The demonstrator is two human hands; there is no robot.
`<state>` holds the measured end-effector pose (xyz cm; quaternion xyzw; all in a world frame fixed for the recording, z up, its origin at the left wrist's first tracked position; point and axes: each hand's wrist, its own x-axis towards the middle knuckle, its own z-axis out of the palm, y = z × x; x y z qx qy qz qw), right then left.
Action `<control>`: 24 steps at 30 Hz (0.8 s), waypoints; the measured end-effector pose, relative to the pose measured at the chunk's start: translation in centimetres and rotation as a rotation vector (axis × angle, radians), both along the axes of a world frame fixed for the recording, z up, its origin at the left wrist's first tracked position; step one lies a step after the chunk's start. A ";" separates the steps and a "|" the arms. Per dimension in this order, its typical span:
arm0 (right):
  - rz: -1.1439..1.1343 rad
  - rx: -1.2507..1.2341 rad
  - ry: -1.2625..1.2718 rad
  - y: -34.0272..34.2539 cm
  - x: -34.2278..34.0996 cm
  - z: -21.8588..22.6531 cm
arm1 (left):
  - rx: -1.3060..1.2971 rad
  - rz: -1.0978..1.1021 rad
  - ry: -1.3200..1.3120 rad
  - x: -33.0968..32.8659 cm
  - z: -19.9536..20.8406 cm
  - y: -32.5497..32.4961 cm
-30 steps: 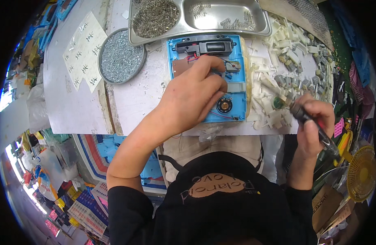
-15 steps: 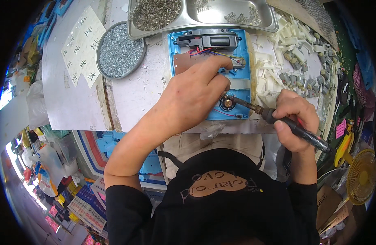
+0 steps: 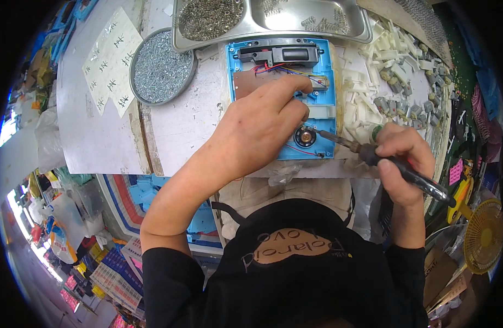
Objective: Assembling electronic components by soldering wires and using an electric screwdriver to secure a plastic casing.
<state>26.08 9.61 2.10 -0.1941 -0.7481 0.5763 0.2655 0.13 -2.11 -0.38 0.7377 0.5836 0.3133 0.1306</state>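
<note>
Head view: my right hand point(image 3: 401, 164) gripped a soldering iron point(image 3: 414, 177) beside the near speaker point(image 3: 305, 138). My left hand point(image 3: 262, 123) arched over the blue casing point(image 3: 326, 97), hold unclear; steadiness seemed best.

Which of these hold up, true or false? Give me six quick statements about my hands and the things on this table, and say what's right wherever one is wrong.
1. The right hand holds a black pen-shaped tool. True.
2. The tool's tip is close to the round black speaker. True.
3. The blue casing lies to the right of the white plastic parts. False: it lies to their left.
4. The round dish is full of small silvery metal pieces. True.
5. The left hand is inside the round dish. False: it is over the blue casing.
6. The metal tray is nearer the person than the blue casing. False: it is farther away.
</note>
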 end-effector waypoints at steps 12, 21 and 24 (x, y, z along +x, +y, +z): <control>-0.003 -0.010 0.024 0.2 0.2 -0.1 | -0.032 -0.018 -0.025 -0.1 0.5 0.0; 0.003 0.046 0.029 0.2 -0.5 -0.6 | -0.029 -0.021 -0.011 -0.1 0.4 0.0; 0.012 0.048 0.017 0.3 -0.6 -0.4 | -0.020 -0.039 -0.025 -0.2 0.6 0.1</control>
